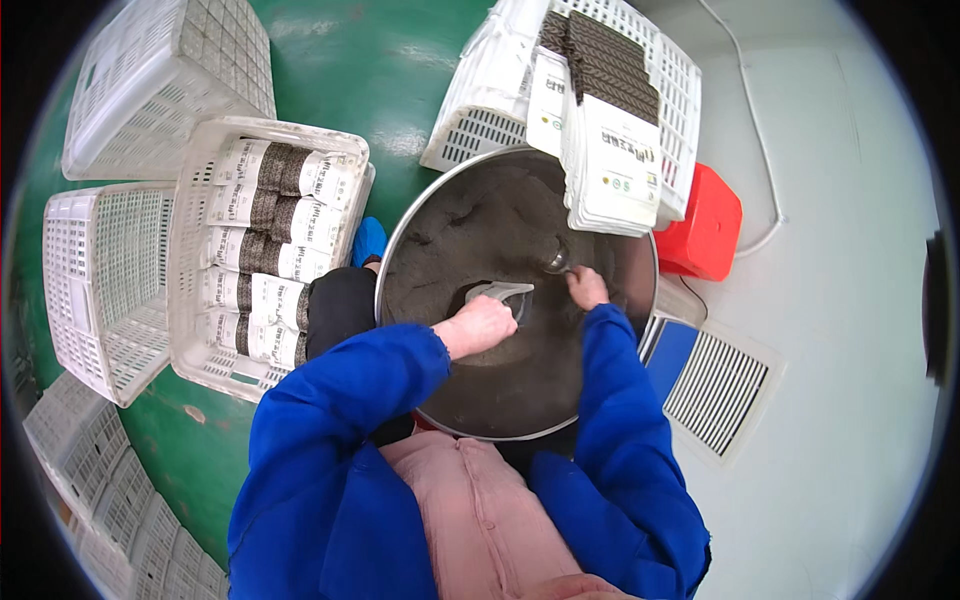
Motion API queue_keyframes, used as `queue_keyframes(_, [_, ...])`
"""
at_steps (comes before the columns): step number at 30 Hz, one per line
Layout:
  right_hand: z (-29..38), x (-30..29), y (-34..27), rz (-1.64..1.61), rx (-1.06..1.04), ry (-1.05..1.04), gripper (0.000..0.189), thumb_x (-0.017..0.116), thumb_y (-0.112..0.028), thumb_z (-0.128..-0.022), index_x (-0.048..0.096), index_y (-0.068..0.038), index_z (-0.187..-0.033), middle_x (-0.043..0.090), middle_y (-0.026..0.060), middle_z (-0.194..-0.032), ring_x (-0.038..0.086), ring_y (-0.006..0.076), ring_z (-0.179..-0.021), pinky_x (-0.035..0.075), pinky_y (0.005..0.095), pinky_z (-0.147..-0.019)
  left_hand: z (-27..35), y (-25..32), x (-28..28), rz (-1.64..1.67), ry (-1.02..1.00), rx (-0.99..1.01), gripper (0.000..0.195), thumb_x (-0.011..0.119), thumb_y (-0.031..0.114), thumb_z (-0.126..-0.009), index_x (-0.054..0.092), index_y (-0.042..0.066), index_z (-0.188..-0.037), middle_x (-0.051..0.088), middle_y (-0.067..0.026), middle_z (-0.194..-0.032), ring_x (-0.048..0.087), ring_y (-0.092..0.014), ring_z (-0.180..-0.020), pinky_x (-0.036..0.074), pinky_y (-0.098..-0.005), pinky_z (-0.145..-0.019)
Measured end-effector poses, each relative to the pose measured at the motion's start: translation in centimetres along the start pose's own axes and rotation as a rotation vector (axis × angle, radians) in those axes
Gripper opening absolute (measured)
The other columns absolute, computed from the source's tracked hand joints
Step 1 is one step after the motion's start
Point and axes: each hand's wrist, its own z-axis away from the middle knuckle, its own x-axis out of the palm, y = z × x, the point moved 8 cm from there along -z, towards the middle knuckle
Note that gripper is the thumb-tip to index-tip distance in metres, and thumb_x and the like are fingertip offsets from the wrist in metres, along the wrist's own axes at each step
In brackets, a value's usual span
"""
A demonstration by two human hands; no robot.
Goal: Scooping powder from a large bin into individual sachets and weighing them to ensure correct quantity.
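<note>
In front of me stands a round metal tub [646, 289] holding dark grey-brown powder [457, 225]. My left hand [482, 327] grips a pouch [499, 289] over the powder, its mouth spread apart; the hand covers much of the pouch. To the right, my right hand [587, 287] is closed around the handle of a metal scoop or spoon [557, 260]. Its bowl rests at the powder's surface, apart from the pouch. A stack of flat white-and-brown printed pouches [615, 161] overhangs the tub's far right rim.
Those pouches lie on upturned white plastic crates [480, 127]. On the left, a white crate [187, 300] holds rows of filled pouches [277, 217], with more crates [112, 292] around it. A red plastic stool [705, 225] and a wall vent [716, 390] are at the right.
</note>
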Motion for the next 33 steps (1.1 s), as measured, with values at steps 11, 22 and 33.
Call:
queue_keyframes(11, [0.8, 1.1, -2.3, -0.635, 0.119, -0.165, 0.034, 0.064, -0.024, -0.095, 0.068, 0.006, -0.110, 0.073, 0.0147, -0.097, 0.068, 0.0231, -0.091, 0.051, 0.0369, -0.082, 0.1, -0.9, 0.0, 0.023, -0.059, -0.060, 0.014, 0.063, 0.013, -0.079, 0.076, 0.007, -0.075, 0.073, -0.0146, -0.075, 0.074, -0.031, -0.079, 0.058, -0.0432, -0.070])
queue_keyframes(22, [16.6, -16.7, -13.4, 0.135, -0.282, 0.035, 0.026, 0.065, -0.027, -0.090, 0.074, -0.005, -0.101, 0.072, 0.0199, -0.082, 0.070, 0.0405, -0.082, 0.055, 0.0464, -0.074, -0.7, -0.7, -0.1, -0.040, 0.069, 0.010, 0.012, 0.062, 0.011, -0.078, 0.072, 0.007, -0.073, 0.070, -0.0145, -0.073, 0.073, -0.032, -0.078, 0.056, -0.0443, -0.070])
queue_keyframes(33, [16.8, -17.4, -12.6, 0.539, -0.101, 0.223, 0.018, 0.066, -0.020, -0.084, 0.071, -0.005, -0.076, 0.070, 0.0207, -0.072, 0.072, 0.0372, -0.071, 0.057, 0.0475, -0.066, -0.3, -1.4, 0.0, -0.066, 0.025, -0.079, 0.011, 0.061, 0.010, -0.079, 0.070, 0.005, -0.074, 0.071, -0.0150, -0.077, 0.072, -0.032, -0.082, 0.057, -0.0443, -0.069])
